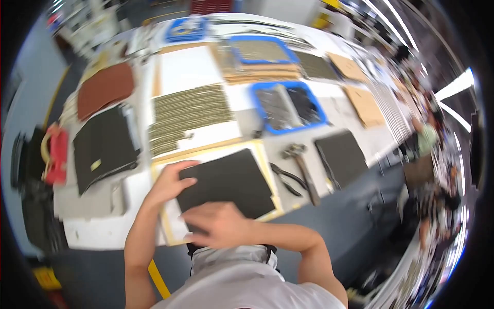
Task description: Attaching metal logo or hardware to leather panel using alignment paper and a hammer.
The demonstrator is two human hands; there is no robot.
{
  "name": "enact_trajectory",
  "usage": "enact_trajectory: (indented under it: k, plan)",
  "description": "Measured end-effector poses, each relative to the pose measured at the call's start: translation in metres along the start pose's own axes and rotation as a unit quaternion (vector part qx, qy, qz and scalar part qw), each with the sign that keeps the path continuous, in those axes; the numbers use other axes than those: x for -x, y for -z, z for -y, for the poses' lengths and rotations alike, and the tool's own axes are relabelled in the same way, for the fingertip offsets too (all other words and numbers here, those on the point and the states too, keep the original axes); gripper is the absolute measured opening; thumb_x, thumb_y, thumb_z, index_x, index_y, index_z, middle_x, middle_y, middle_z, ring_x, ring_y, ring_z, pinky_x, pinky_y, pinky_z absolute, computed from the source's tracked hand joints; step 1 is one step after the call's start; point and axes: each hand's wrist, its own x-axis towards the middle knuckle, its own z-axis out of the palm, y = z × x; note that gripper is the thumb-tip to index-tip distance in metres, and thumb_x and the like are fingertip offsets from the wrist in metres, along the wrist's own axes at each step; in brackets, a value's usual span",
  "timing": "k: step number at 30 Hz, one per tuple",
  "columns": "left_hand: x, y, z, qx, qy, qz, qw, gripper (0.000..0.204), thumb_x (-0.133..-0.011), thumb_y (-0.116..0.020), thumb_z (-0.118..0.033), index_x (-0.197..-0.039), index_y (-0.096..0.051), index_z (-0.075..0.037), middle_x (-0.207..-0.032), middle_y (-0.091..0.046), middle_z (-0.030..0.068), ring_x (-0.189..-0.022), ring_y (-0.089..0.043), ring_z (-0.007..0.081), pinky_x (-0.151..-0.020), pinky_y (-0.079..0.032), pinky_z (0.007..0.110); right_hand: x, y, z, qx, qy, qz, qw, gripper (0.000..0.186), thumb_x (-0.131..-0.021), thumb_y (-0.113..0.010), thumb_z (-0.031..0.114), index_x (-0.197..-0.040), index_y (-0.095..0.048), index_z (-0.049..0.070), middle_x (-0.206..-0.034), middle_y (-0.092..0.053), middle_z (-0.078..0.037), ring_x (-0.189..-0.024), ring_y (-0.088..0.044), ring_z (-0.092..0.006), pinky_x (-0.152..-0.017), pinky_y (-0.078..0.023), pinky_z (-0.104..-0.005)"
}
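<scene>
A dark flat panel (236, 185) lies on a yellow-edged white board (268, 159) at the table's near edge. My left hand (170, 183) rests at the panel's upper-left edge, thumb spread from the fingers. Over the panel's lower-left corner, my right hand (213, 224) is blurred, its fingers stretched out and apart; whether it touches the surface I cannot tell. Pliers (288, 180) and a hammer (303, 170) lie just right of the board.
Dark stacks (105, 147) (339, 157), brown sheets (105, 90), patterned strips (190, 118) and blue trays (288, 105) cover the worktable (100, 234). A red tool (55, 154) is at left. Other people (427, 139) work at benches along the right.
</scene>
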Motion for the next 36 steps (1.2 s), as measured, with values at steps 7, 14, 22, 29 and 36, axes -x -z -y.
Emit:
enact_trajectory:
  k: [7, 14, 22, 29, 36]
  plan:
    - [0.006, 0.041, -0.028, -0.099, 0.107, 0.0, 0.989, 0.043, -0.087, -0.071, -0.002, -0.129, -0.069, -0.009, -0.091, -0.074, 0.0123, -0.086, -0.07, 0.0184, -0.079, -0.054, 0.03, -0.091, 0.003, -0.109, 0.04, -0.149, -0.081, 0.985, 0.022, -0.086, -0.071, 0.011, -0.107, -0.076, 0.006, -0.099, -0.073, -0.015, -0.082, -0.071, -0.0314, -0.073, -0.058, -0.0421]
    - [0.006, 0.015, -0.004, -0.297, -0.069, -0.161, 0.939, 0.025, -0.091, -0.073, -0.026, -0.108, -0.075, -0.008, -0.097, -0.074, 0.0127, -0.092, -0.069, 0.0349, -0.084, -0.054, 0.045, -0.151, -0.028, -0.147, 0.128, -0.066, 0.018, 0.989, 0.023, -0.086, -0.072, 0.014, -0.108, -0.079, 0.015, -0.102, -0.069, -0.011, -0.09, -0.071, -0.0313, -0.081, -0.058, -0.0427]
    - [0.009, 0.004, -0.001, -0.418, -0.113, -0.225, 0.873, 0.023, -0.09, -0.074, -0.027, -0.103, -0.075, -0.008, -0.088, -0.07, 0.0088, -0.084, -0.066, 0.0302, -0.084, -0.046, 0.043, -0.171, -0.029, -0.151, 0.183, -0.102, 0.085, 0.974, 0.027, -0.08, -0.076, 0.019, -0.106, -0.078, 0.013, -0.103, -0.071, -0.011, -0.094, -0.071, -0.0327, -0.085, -0.058, -0.0429]
    - [0.01, -0.008, 0.0, -0.451, -0.164, -0.242, 0.843, 0.027, -0.088, -0.076, -0.027, -0.107, -0.073, -0.009, -0.092, -0.064, 0.0058, -0.084, -0.062, 0.0253, -0.082, -0.042, 0.04, -0.18, -0.033, -0.153, 0.136, -0.126, 0.105, 0.977, 0.032, -0.075, -0.072, 0.013, -0.107, -0.078, 0.012, -0.102, -0.076, -0.009, -0.094, -0.073, -0.0309, -0.086, -0.059, -0.0415]
    - [-0.002, -0.014, 0.008, -0.346, -0.178, -0.217, 0.895, 0.028, -0.087, -0.077, -0.028, -0.109, -0.073, -0.011, -0.092, -0.066, 0.0066, -0.084, -0.065, 0.029, -0.077, -0.052, 0.043, -0.172, -0.028, -0.169, 0.07, -0.218, 0.11, 0.967, 0.028, -0.07, -0.074, 0.018, -0.096, -0.08, 0.009, -0.082, -0.076, -0.009, -0.082, -0.074, -0.0286, -0.078, -0.059, -0.0377]
